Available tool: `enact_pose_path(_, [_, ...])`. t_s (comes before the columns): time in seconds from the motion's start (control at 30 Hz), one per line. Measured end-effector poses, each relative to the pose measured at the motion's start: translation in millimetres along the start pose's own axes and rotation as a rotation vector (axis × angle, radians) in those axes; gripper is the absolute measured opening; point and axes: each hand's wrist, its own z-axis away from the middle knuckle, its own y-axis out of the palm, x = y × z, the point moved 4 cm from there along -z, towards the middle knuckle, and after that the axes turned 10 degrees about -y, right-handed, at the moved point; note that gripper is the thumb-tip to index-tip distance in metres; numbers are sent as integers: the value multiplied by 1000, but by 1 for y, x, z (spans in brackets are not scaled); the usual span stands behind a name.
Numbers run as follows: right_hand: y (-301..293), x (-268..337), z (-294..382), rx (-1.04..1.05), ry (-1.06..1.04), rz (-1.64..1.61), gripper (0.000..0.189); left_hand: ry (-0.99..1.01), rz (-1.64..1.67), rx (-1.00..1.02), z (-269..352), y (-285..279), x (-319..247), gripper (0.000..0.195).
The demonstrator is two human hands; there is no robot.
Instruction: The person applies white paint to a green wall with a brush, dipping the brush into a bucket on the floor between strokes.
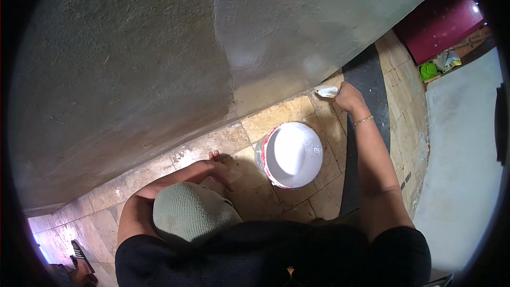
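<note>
My right hand [350,97] is shut on a paintbrush [327,92], whose white-coated head points left toward the foot of the wall [275,28]. Whether the bristles touch the wall is hard to tell. In front of me on the floor stands a plastic bucket [261,153] with white paint [289,153] inside and red marks around its rim. My left hand [218,170] hangs beyond my bent knee [191,209], left of the bucket, fingers apart and holding nothing. A lighter, smoother coat covers the wall's right part; its left part is darker and rough.
Stone tiles [330,195] cover the floor, crossed by a dark strip [364,79] under my right arm. At right rises a pale wall [462,159], with a green item [429,71] and bags near a maroon panel [444,26]. Another person's sandalled foot [81,265] shows at lower left.
</note>
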Motion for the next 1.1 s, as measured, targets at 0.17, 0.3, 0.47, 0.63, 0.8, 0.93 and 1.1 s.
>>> enact_pose_path(0.17, [29, -17, -12, -94, 65, -18, 36, -74, 7, -99, -16, 16, 4, 99])
enact_pose_path(0.3, [37, -6, -13, -99, 110, -77, 35, -3, 90, -68, -29, 31, 10, 100])
enact_pose_path(0.47, [48, -9, -28, -145, 144, -51, 35, 30, 126, -91, -7, 7, 4, 102])
enact_pose_path(0.63, [64, 0, -42, -173, 120, 8, 32, -54, -5, 135, -3, 5, 2, 105])
enact_pose_path(0.8, [83, 27, -40, -140, -51, 58, 21, -89, -81, 171, -16, 10, 5, 106])
enact_pose_path(0.93, [92, 61, -23, -147, -313, 52, 21, -101, 34, -175, -32, 42, 11, 100])
enact_pose_path(1.1, [58, 145, 45, 68, -499, -33, 23, -99, 42, 157, -9, -4, 10, 102])
